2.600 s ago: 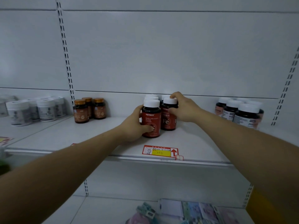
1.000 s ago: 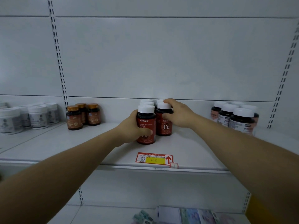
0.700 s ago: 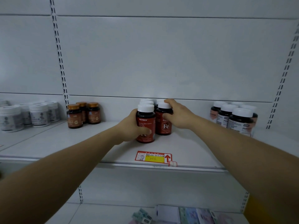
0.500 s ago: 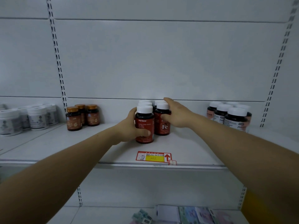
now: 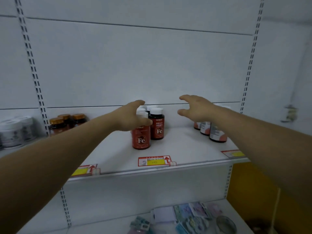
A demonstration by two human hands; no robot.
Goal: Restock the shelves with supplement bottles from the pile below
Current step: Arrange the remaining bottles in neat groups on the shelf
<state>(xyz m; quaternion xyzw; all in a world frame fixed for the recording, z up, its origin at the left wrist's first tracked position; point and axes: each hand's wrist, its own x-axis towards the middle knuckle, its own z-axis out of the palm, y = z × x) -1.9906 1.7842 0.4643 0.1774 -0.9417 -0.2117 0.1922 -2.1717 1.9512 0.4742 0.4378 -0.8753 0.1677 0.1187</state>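
Several red "Fe" supplement bottles with white caps stand grouped mid-shelf. The front Fe bottle [image 5: 141, 139] is upright, and a second Fe bottle [image 5: 157, 127] stands just behind and to its right. My left hand [image 5: 133, 115] is spread in a loose claw in front of the front bottle's cap and hides it. Its fingers are not wrapped round the bottle. My right hand [image 5: 197, 108] hangs in the air to the right of the group with fingers spread, holding nothing.
The white shelf [image 5: 185, 149] carries a red and yellow price tag [image 5: 154, 161] on its front lip. Dark bottles with peach labels [image 5: 217, 132] stand right, amber bottles with orange caps [image 5: 59, 125] and white jars [image 5: 11, 132] left. Flat packets [image 5: 190, 215] lie on the shelf below.
Both hands have let go of the Fe bottles and opened. The right hand drew away to the right, the left lifted to the front bottle's top. The view tilted.
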